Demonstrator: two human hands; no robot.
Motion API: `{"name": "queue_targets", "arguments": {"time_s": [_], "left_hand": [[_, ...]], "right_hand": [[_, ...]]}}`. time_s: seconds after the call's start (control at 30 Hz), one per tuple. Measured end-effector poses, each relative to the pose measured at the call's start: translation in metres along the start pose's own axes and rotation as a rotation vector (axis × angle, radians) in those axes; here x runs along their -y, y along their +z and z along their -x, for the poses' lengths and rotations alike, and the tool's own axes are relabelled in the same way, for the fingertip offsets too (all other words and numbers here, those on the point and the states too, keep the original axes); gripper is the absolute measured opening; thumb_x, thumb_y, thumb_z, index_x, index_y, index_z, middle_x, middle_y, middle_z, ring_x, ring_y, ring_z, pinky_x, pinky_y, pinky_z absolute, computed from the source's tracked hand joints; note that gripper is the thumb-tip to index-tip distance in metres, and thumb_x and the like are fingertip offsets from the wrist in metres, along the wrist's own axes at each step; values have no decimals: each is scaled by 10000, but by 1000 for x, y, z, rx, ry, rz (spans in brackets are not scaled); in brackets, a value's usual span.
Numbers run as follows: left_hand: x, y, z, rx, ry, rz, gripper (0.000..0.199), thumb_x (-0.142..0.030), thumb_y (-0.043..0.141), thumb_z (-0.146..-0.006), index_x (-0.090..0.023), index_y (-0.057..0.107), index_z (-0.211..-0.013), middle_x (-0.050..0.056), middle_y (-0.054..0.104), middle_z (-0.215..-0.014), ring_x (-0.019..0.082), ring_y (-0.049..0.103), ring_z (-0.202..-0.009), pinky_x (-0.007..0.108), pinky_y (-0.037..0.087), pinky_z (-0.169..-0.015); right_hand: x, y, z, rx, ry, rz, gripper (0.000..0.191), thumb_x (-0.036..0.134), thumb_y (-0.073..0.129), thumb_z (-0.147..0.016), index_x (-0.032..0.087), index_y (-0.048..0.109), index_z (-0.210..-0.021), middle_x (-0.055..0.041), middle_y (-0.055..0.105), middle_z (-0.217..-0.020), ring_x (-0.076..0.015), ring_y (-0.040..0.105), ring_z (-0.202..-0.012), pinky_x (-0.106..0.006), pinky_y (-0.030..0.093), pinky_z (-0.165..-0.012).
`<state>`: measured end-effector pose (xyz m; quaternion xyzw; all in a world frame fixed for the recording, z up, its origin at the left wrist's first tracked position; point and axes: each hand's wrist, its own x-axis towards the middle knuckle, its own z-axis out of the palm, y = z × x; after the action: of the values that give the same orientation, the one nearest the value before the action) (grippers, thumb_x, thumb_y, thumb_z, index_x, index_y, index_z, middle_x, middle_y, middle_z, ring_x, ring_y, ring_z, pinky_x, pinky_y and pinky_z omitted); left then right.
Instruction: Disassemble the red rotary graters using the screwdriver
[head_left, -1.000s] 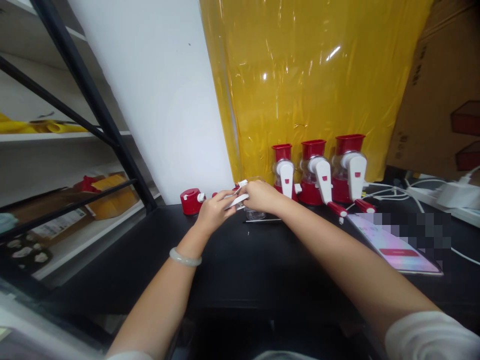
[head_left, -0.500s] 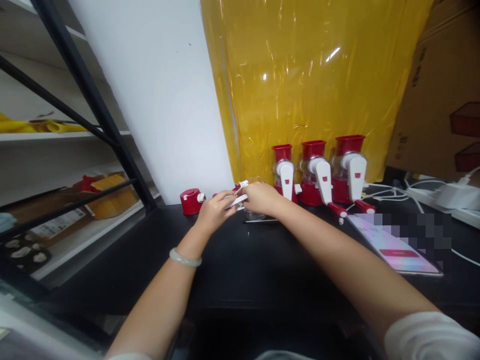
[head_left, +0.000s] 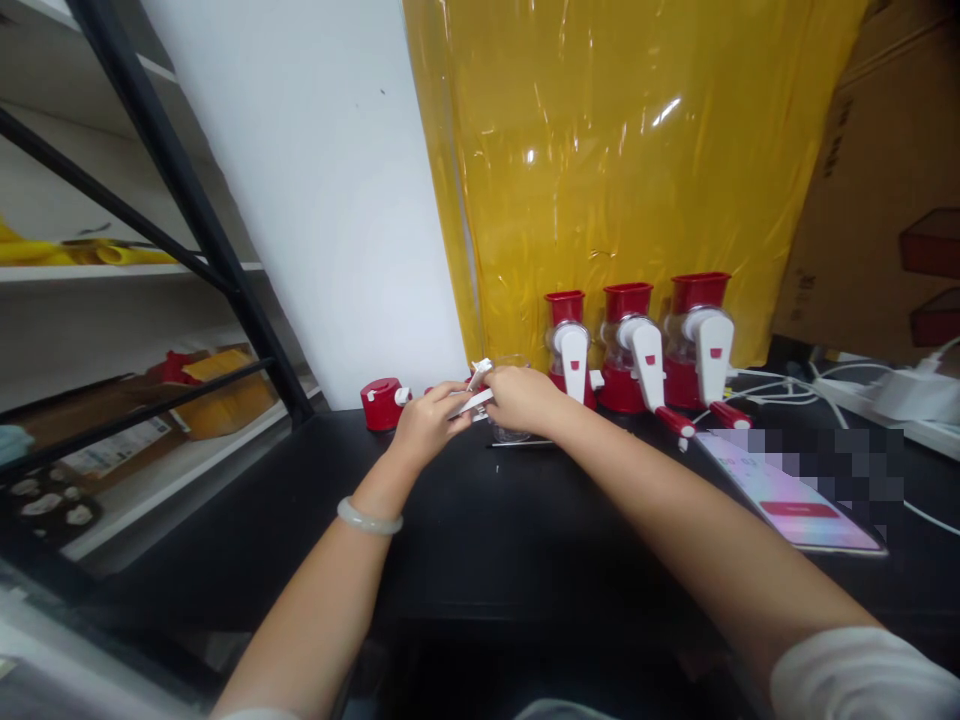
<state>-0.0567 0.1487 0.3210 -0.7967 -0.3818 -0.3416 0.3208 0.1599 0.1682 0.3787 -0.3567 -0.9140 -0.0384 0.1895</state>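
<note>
Between my two hands is a white plastic part (head_left: 474, 401), held above the black table. My left hand (head_left: 429, 424) is closed on its left end. The fingers of my right hand (head_left: 517, 398) are bent around the other end, and a small white piece (head_left: 482, 368) sticks up beside them. Behind the right hand stands a clear plastic piece (head_left: 513, 436), mostly hidden. A thin dark rod (head_left: 517, 444) lies in front of it. Left of my hands sits a red base (head_left: 382, 404) with a white knob. More red pieces behind my fingers are largely covered.
Red-and-white hand-crank graters (head_left: 628, 345) stand in a row at the right back. A tablet (head_left: 795, 495) lies right on the black table (head_left: 480, 550), near white cables and a power strip (head_left: 911, 400). A black-framed shelf (head_left: 225, 270) rises at the left.
The small white piece between my hands has tilted slightly. Both hands stay nearly in place, with only a tiny shift of the right hand.
</note>
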Motion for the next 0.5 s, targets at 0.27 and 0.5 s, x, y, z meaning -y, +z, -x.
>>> {"name": "queue_targets", "arguments": {"time_s": [0.27,0.5], "left_hand": [[-1,-4,-2,10,-17,6,218,-193,665,-934,-212,760,-1130,90,776,-1098,188,762,-881,249,597,-707],[2,-6,-1,-5,-77,-23,200,-189,683,-916,-218,771,-1093,83,776,-1089,188,762,-878,247,591,-713]], "right_hand": [[-7,-1,-4,-46,30,-12,401,358,661,-901,131,677,-1231,-182,691,-1207,-295,684,-1099,-364,511,-871],[-16,-20,-2,-91,71,-65,577,633,695,-863,141,687,-1166,-174,699,-1129,-294,686,-1024,-358,496,-811]]}}
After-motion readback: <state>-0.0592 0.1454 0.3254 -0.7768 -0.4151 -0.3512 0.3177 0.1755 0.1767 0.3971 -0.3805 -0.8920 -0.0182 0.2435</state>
